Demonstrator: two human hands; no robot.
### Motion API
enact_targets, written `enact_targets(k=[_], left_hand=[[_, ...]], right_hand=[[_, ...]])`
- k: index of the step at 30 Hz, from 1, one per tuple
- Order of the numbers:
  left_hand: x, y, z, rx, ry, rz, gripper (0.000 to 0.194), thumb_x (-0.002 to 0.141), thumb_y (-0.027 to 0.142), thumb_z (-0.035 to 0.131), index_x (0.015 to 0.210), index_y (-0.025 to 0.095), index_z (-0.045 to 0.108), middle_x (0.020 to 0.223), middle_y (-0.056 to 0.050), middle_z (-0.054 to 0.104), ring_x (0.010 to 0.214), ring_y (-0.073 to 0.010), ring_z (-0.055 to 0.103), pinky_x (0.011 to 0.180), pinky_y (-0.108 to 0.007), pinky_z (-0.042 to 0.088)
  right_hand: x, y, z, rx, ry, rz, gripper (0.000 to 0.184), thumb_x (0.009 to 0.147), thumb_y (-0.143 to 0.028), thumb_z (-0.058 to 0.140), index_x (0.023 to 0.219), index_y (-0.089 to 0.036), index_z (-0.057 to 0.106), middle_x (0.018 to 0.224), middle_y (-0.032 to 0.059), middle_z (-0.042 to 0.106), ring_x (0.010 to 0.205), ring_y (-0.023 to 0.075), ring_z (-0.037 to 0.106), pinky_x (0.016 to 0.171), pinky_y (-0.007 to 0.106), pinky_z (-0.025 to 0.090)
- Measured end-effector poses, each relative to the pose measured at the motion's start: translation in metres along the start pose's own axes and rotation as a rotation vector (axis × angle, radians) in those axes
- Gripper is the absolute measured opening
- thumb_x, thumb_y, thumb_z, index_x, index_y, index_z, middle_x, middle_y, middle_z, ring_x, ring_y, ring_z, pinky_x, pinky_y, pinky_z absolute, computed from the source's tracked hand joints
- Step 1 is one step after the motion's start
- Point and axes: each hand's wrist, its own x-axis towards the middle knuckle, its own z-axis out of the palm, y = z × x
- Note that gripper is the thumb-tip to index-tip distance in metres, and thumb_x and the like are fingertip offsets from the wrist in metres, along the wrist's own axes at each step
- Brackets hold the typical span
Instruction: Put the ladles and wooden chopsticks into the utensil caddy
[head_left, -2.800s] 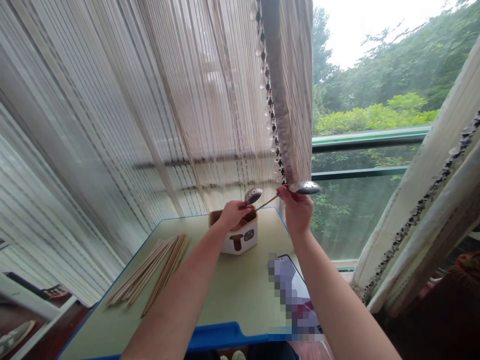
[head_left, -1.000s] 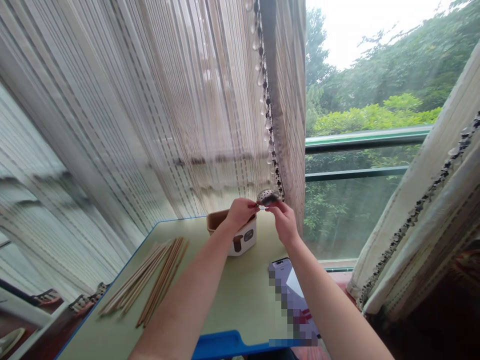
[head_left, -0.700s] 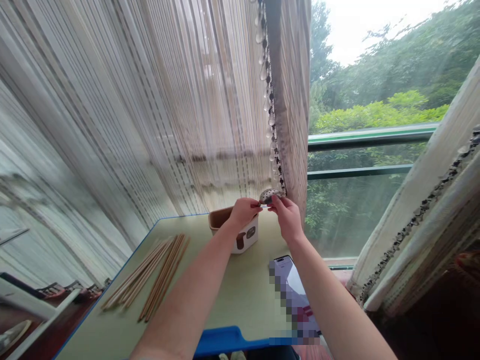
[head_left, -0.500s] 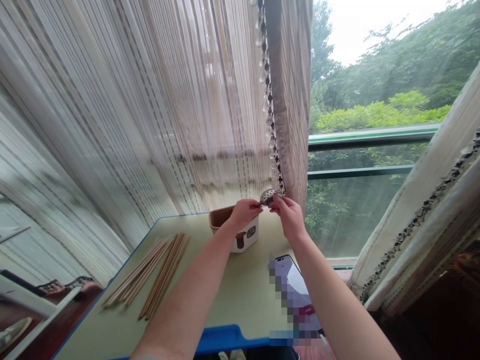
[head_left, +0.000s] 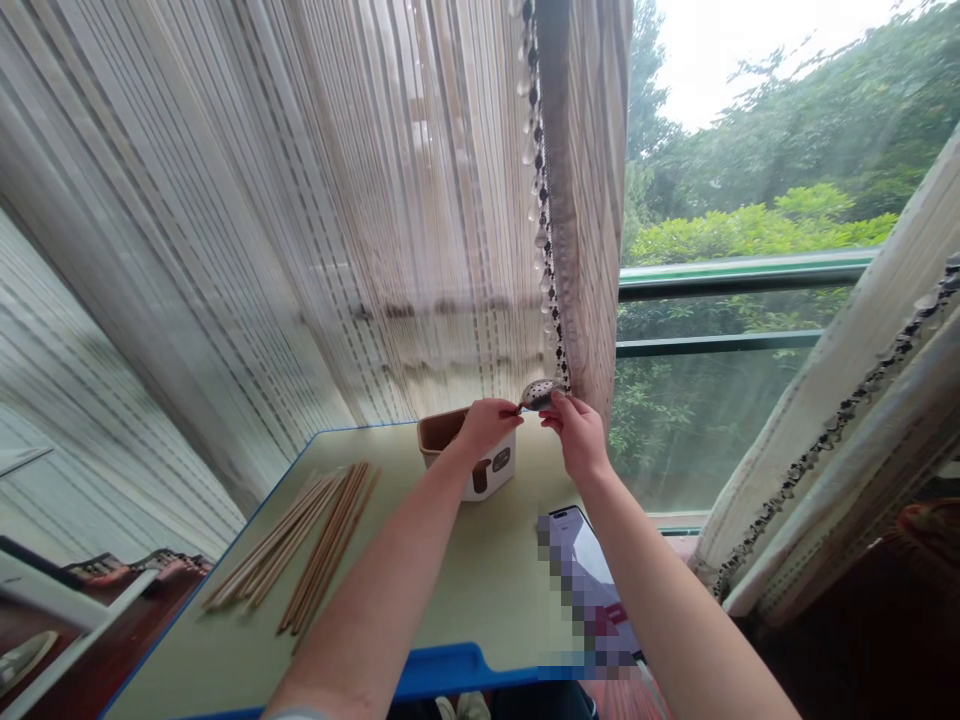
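Note:
Both hands meet above a white holder box with a brown rim [head_left: 459,450] at the far side of the table. My left hand [head_left: 486,426] is closed on the stem of a perforated metal spoon [head_left: 537,394], just over the box. My right hand [head_left: 576,434] pinches the same spoon by its bowl, fingertips pressed against it. The spoon's handle is hidden behind my left fingers.
A bundle of wooden chopsticks [head_left: 307,550] lies spread on the pale green table [head_left: 465,590] with its blue edge. A phone [head_left: 585,570] rests at the table's right side. Striped curtains hang behind, and a window with a green rail is at right.
2.8 s ago my right hand held a second solid spoon out to the right; that spoon is no longer in view. The right hand has come in and now pinches the perforated spoon.

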Motion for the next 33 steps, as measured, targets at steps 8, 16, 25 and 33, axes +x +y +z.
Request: enact_targets(k=[8,16,25,33], left_hand=[[-0.003,-0.001,0.005,-0.195,-0.033,-0.033,0.016,0.071,0.021,0.061,0.085,0.017,0.068,0.079,-0.003,0.068,0.074,-0.0149,0.061,0.071,-0.027,0.046],[-0.016,-0.011,-0.003,-0.485,0.056,-0.026,0.049,0.074,0.02,0.063,0.121,0.02,0.049,0.108,-0.01,0.061,0.091,-0.0162,0.061,0.082,-0.035,0.05],[-0.085,-0.005,-0.049,-0.373,0.512,-0.04,0.045,0.078,0.022,0.059,0.121,0.023,0.046,0.106,-0.008,0.06,0.089,-0.0137,0.06,0.078,-0.029,0.051],[-0.164,-0.086,-0.093,0.283,0.559,-0.445,0.023,0.079,0.028,0.053,0.097,0.015,0.061,0.094,-0.011,0.064,0.089,-0.0204,0.059,0.081,-0.034,0.044]], right_hand=[[-0.001,0.009,-0.006,0.016,0.027,-0.036,0.031,0.07,-0.044,0.064,0.07,-0.013,0.062,0.059,0.0032,0.064,0.054,0.0123,0.058,0.05,0.023,0.047],[0.001,0.003,-0.005,-0.023,0.045,0.026,0.035,0.069,-0.047,0.064,0.068,-0.012,0.061,0.06,0.0049,0.063,0.053,0.0123,0.057,0.049,0.024,0.047],[-0.059,0.016,0.003,-0.216,0.425,-0.166,0.028,0.074,-0.046,0.054,0.076,-0.018,0.055,0.067,-0.002,0.057,0.051,0.009,0.049,0.041,0.019,0.036],[-0.126,0.056,0.083,-0.16,-0.009,-0.156,0.023,0.077,-0.041,0.052,0.085,-0.019,0.053,0.067,-0.0026,0.053,0.055,0.0105,0.048,0.052,0.022,0.039]])
